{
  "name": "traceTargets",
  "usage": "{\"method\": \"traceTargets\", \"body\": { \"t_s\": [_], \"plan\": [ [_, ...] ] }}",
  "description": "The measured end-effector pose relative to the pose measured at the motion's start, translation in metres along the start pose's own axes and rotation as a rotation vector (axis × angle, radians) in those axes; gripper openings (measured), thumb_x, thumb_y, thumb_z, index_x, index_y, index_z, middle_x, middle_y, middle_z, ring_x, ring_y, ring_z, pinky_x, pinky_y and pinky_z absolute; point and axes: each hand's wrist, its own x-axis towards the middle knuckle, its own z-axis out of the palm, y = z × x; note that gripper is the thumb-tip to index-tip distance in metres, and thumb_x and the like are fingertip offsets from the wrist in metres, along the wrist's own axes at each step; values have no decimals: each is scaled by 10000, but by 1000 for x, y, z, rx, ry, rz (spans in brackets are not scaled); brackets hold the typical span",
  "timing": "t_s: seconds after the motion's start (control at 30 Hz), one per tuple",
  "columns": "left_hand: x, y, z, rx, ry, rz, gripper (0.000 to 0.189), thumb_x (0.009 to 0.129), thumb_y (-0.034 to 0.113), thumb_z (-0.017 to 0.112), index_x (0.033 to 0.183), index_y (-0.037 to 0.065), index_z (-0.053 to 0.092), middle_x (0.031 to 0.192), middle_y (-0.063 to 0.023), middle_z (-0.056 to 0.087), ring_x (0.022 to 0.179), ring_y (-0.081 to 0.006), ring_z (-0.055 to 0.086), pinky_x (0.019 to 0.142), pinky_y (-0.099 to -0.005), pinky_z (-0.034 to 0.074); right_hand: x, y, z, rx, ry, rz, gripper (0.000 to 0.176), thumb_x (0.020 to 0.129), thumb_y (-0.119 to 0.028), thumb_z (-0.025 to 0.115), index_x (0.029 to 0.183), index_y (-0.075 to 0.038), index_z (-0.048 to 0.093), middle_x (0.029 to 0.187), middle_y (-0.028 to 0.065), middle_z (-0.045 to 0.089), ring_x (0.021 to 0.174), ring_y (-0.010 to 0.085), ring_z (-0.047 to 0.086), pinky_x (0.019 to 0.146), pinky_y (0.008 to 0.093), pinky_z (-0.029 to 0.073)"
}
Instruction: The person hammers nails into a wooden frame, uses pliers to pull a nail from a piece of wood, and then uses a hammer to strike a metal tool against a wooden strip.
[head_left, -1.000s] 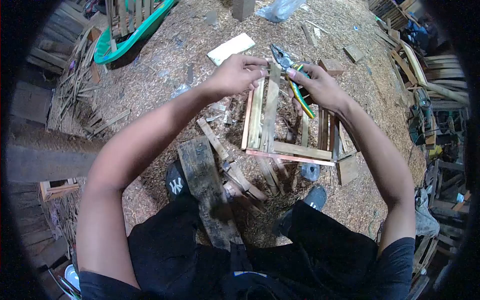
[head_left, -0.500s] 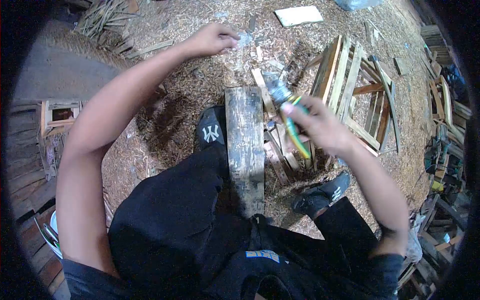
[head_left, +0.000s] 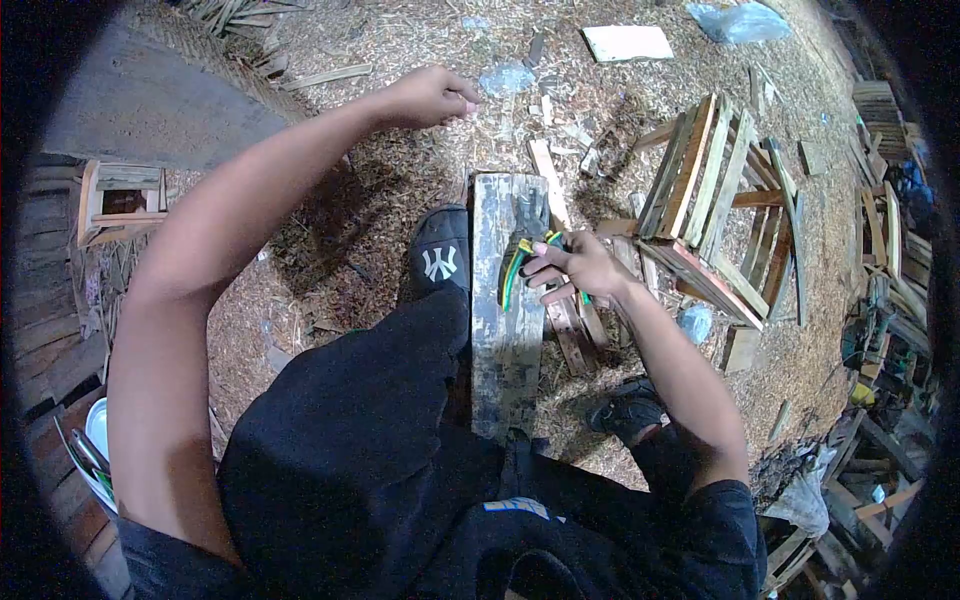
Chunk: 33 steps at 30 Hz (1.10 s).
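Note:
Lying lengthwise in front of me is a worn wooden beam (head_left: 493, 300), its top scuffed and stained dark. Over its right side, my right hand (head_left: 582, 268) grips a pair of pliers (head_left: 513, 275) with green-and-yellow handles. The handles are spread apart and point back toward me; the dark jaws are hard to make out against the wood. My left hand (head_left: 437, 97) is held out beyond the beam's far left end, fingers curled together. Whatever may be between those fingers is hidden or too small to name.
Right of the beam stands a slatted wooden crate (head_left: 705, 190), with loose wood strips (head_left: 570, 335) nearby. Wood shavings cover the floor. Farther off are a white board (head_left: 627, 43) and a plastic bag (head_left: 740, 22). Scrap wood (head_left: 895, 310) is piled along the right edge.
My right hand has brought the pliers down and back toward me, from beyond the beam's right edge to over its top. The left hand stays closed; the view has shifted slightly.

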Motion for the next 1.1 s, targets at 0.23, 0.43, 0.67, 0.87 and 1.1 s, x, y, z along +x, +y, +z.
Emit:
{"method": "traceTargets", "body": {
  "t_s": [0.23,0.43,0.67,0.87,1.1],
  "plan": [
    [13,6,7,-4,-54,-17,335,983,259,680,1263,81,730,1174,-157,751,1043,-253,725,937,-402,563,-27,17,-12,-260,67,-19,352,1035,-395,653,1033,-50,726,800,6,685,556,50,452,481,244,330],
    [17,8,13,52,-83,-15,327,983,272,698,1252,91,740,1148,-141,756,983,-218,719,884,-393,574,-47,54,-47,-305,185,-37,402,1020,-479,647,1032,-92,754,811,27,648,651,89,517,548,320,420],
    [24,26,30,46,-170,-34,327,988,273,691,1242,72,737,1106,-132,772,887,-200,718,813,-369,576,-50,67,-65,-504,473,176,728,918,-622,697,1424,-111,586,1254,199,674,1145,289,632,1046,410,463],
    [37,27,51,135,-234,187,324,969,234,692,1223,37,731,1099,-173,764,998,-259,723,899,-394,555,-69,82,-64,-628,562,-174,435,1015,-323,647,1367,-68,632,1347,248,637,1258,390,607,1095,436,461],
    [40,59,50,220,-306,163,303,980,225,670,1211,39,733,1096,-177,759,1010,-266,717,894,-405,546,-212,53,-118,-907,216,-143,441,1020,-266,634,1387,-24,607,1322,242,659,1258,374,622,1107,445,481]
  ]
}}
